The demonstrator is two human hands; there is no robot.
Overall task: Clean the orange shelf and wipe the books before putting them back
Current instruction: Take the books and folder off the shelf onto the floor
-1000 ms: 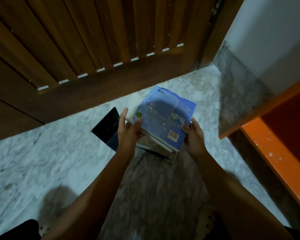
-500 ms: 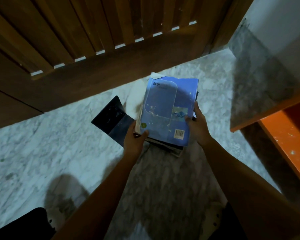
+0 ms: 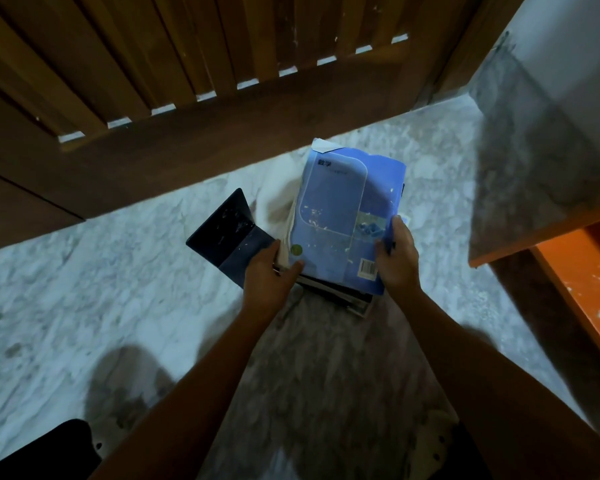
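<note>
A stack of books topped by a blue book [image 3: 343,216] with white specks and a barcode is held above the marble floor. My left hand [image 3: 269,278] grips the stack's lower left corner, thumb on the blue cover. My right hand [image 3: 397,258] grips its right edge, fingers curled over the cover. Darker books [image 3: 340,296] show under the blue one. A white cloth [image 3: 274,199] lies behind the stack. The orange shelf [image 3: 582,278] is at the right edge.
A dark blue folded cover or bookend [image 3: 227,232] stands on the marble floor [image 3: 84,289] left of the stack. A slatted wooden door [image 3: 187,64] runs along the back. A grey marble skirting and white wall [image 3: 534,133] stand at the right.
The stack of books has risen off the floor and turned upright toward me, held by both hands. My left thumb now lies on the blue cover.
</note>
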